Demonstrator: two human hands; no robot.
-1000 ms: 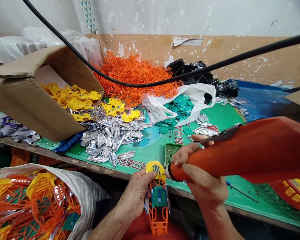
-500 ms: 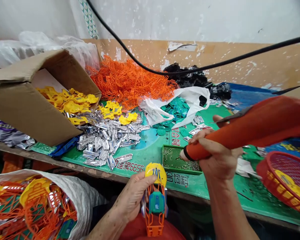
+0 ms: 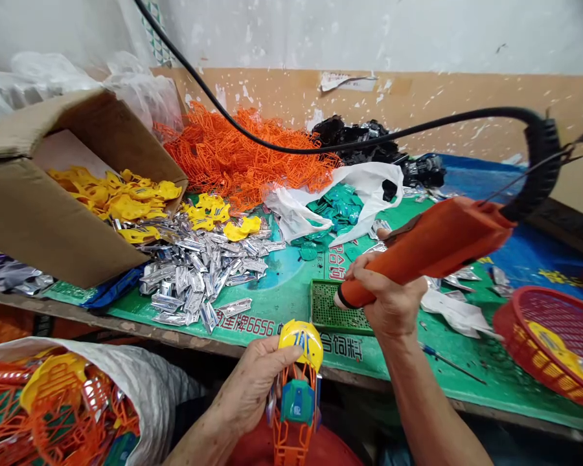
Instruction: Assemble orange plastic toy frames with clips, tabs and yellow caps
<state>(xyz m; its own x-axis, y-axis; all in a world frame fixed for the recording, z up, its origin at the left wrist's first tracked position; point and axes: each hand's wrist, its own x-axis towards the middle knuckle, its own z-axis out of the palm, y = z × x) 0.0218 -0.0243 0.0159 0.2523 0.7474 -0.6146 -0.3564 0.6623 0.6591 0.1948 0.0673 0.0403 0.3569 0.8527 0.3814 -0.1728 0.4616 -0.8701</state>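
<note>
At the near edge of the green-covered table [image 3: 471, 382], my left hand [image 3: 255, 388] is clamped on an orange plastic lattice assembly [image 3: 287, 443], fingers closed behind it and thumb lying along a domed yellow plastic cap [image 3: 302, 343]. A teal plastic block [image 3: 297, 401] sits within the lattice below the cap. The assembly is held upright just past the table edge, left forearm entering from the lower left.

My right hand [image 3: 388, 304] is clamped around an orange handheld electric tool [image 3: 440, 243], its forearm rising from the lower right. The tool slants down to the left, trailing a coiled black cable [image 3: 539, 162]. Its tip is near the yellow cap but apart from it, above a green perforated plastic tray [image 3: 333, 309].

Toward the far edge lie a heap of silver foil-like strips [image 3: 199, 272] and a mass of orange lattice pieces [image 3: 238, 155]. A tilted cardboard box [image 3: 53, 220] stands at the left, and a red plastic basket [image 3: 539, 343] sits at the right corner.
</note>
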